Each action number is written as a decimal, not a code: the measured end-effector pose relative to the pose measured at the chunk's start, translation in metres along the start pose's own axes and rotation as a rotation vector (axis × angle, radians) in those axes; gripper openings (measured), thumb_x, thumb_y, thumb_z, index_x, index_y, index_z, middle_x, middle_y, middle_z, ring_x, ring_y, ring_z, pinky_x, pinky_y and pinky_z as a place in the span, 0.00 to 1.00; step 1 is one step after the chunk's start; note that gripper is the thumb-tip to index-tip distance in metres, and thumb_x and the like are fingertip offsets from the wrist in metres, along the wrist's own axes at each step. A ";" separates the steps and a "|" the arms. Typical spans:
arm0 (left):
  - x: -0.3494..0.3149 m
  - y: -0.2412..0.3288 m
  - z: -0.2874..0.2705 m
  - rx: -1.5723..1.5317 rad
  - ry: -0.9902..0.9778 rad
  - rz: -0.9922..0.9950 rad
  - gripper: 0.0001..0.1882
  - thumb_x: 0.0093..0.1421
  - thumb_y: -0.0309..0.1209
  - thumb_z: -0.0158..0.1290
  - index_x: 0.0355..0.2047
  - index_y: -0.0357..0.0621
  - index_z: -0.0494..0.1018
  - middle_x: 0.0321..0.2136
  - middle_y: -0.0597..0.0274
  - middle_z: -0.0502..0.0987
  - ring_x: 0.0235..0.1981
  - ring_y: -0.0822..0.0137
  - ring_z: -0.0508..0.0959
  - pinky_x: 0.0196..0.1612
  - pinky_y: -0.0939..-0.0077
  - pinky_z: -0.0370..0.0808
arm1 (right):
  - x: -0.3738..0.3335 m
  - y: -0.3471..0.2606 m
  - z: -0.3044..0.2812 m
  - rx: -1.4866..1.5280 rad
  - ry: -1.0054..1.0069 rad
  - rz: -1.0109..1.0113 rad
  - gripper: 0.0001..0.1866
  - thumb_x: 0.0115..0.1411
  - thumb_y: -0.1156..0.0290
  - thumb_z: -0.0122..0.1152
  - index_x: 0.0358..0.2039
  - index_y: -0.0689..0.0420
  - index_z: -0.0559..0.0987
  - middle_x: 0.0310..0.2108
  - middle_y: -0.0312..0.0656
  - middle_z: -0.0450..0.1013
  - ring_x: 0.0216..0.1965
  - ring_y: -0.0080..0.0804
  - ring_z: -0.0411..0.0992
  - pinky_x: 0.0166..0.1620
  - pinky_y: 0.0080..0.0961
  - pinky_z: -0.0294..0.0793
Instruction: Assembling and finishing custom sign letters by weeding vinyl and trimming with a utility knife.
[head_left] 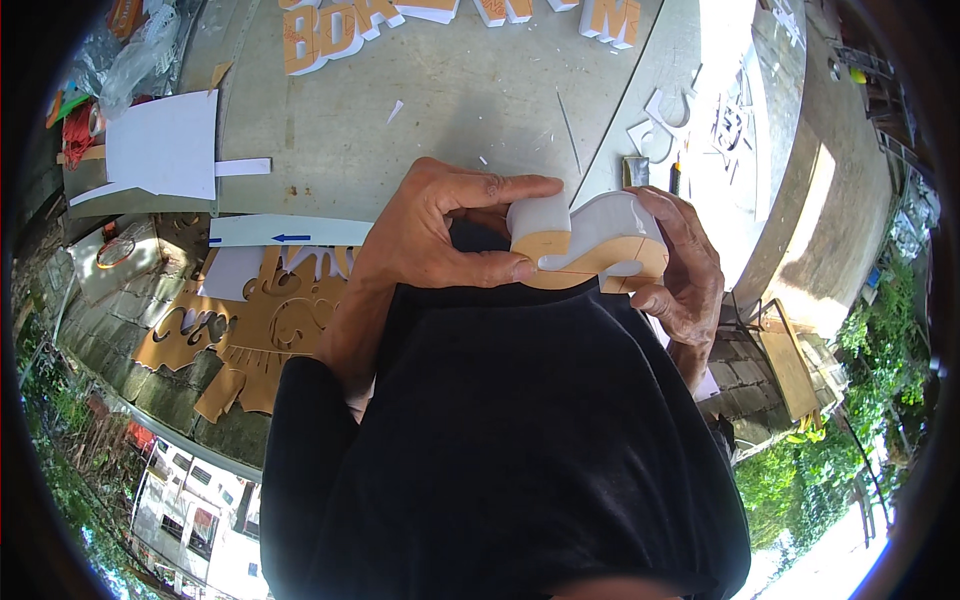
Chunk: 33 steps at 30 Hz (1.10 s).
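Close to my body, both hands hold a curved block letter point(585, 262) with smooth white sides and a tan face. My left hand point(440, 225) grips its left end, index finger along the top and thumb against the lower tan edge. At the other end, my right hand point(690, 270) wraps round the rounded part, with the thumb low near the tan face. Part of the letter's right side is hidden by those fingers.
More tan-faced block letters point(335, 35) stand at the table's far edge. White cut-out scraps point(665, 120) and a cutter knife point(675, 178) lie to the right. At left are a white sheet point(160, 145) and clear plastic point(145, 75); cut tan sheets point(255, 315) lie below.
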<state>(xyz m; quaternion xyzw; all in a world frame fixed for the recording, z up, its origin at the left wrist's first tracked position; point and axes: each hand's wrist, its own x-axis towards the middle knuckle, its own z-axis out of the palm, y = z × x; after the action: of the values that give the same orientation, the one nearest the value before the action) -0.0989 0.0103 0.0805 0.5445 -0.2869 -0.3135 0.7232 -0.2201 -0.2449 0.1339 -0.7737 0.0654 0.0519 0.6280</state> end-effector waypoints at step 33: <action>-0.009 0.001 -0.006 -0.125 -0.107 -0.125 0.33 0.49 0.22 0.67 0.57 0.31 0.73 0.43 0.45 0.83 0.46 0.59 0.84 0.54 0.67 0.78 | -0.010 0.001 0.004 -0.046 0.070 -0.016 0.52 0.27 0.40 0.73 0.55 0.55 0.80 0.50 0.46 0.76 0.46 0.33 0.76 0.42 0.28 0.79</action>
<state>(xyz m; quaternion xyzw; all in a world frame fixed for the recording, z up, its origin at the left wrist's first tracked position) -0.0995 0.0211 0.0792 0.4975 -0.2703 -0.4038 0.7186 -0.2299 -0.2410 0.1340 -0.7899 0.0801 0.0212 0.6076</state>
